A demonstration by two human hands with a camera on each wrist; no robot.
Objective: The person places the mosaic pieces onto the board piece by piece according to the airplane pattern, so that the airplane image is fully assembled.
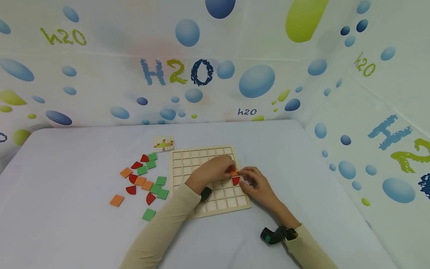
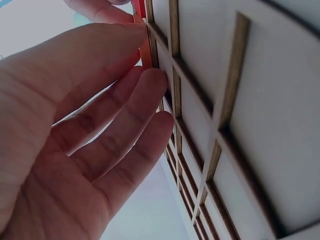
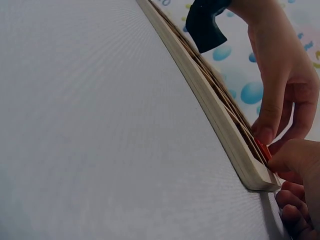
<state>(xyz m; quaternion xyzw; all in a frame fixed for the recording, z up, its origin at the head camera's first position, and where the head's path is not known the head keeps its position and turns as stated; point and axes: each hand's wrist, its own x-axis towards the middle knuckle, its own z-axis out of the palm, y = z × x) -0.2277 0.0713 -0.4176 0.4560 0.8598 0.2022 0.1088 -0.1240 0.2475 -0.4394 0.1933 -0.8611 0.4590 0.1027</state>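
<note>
The head view looks forward-down from above; both wrist views, close-up, look across a shared square pale-wood gridded board (image 1: 221, 211).

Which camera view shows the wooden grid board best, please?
The head view: nearly the whole wooden grid board shows, partly hidden by the left hand and arm. The left wrist view shows some cells close up; the right wrist view, mainly one edge.

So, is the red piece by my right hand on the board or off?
On: in the head view the red piece lies over a right-edge square of the board. Fully seated, I can't tell.
</note>
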